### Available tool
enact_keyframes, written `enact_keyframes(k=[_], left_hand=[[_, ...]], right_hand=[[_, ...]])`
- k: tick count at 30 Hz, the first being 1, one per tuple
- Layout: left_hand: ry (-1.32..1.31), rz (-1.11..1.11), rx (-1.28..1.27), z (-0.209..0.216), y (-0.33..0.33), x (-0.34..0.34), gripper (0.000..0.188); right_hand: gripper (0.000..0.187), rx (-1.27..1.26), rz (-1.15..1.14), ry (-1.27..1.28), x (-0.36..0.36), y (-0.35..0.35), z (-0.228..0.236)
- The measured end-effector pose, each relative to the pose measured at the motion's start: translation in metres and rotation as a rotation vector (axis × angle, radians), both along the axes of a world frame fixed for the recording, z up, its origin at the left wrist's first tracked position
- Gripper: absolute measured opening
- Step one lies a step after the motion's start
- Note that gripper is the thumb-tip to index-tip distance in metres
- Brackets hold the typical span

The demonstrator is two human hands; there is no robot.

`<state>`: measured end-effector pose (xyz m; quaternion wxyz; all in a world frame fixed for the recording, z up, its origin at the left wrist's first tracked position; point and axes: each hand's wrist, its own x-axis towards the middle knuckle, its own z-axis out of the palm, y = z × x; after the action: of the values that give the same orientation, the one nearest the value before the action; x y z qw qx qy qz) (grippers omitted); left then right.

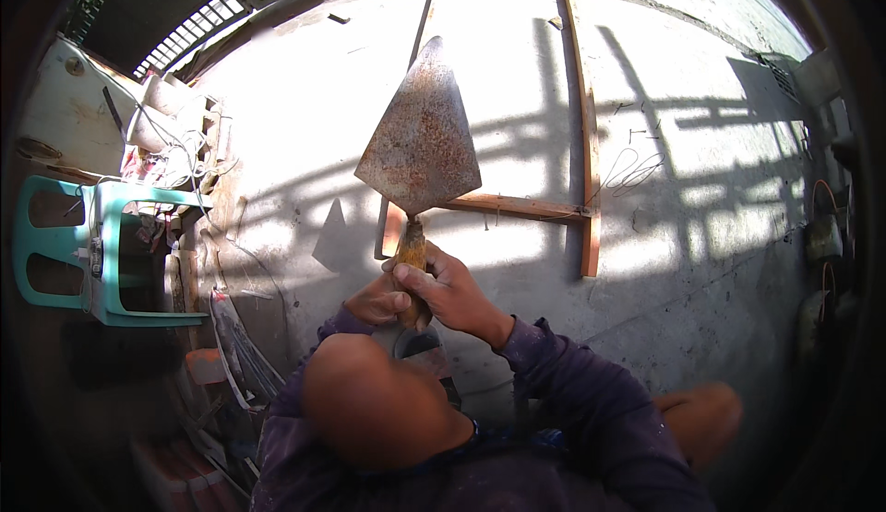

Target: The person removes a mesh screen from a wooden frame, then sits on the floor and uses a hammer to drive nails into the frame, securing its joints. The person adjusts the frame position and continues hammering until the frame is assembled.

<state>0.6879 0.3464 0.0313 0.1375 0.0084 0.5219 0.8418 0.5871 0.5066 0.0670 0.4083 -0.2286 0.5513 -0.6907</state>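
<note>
A rusty, pointed masonry trowel (423,134) is held up in front of me, its broad kite-shaped blade pointing away over the concrete floor. Both my hands are closed on its worn yellowish-brown handle (413,252). My right hand (454,292) wraps the handle from the right, thumb lying along it. From the left, my left hand (374,303) grips the same handle lower down, with its fingertips partly hidden. Behind the blade lies a wooden frame (589,134) of long boards with crosspieces, flat on the floor; the trowel covers part of it.
On the left a teal plastic chair (152,319) lies near a cluttered pile with cords and pale cylinders (148,131). A loop of wire (635,175) and several nails lie right of the frame. A barred gate (212,18) borders the far left. My bent knee (378,401) is close below my hands.
</note>
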Motion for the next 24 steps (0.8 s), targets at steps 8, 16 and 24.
enact_keyframes(k=[8,16,24], left_hand=[[-0.211,0.491,-0.876,-0.075,-0.029,-0.026,0.032],[-0.064,0.669,-1.557,-0.157,-0.041,-0.024,0.043],[-0.054,0.651,-1.485,-0.166,-0.047,-0.018,0.041]], right_hand=[[0.034,0.195,-0.214,0.104,-0.040,0.063,0.011],[0.042,0.594,-0.434,0.842,-0.027,0.097,0.039],[0.041,0.590,-0.480,0.849,-0.025,0.093,0.057]])
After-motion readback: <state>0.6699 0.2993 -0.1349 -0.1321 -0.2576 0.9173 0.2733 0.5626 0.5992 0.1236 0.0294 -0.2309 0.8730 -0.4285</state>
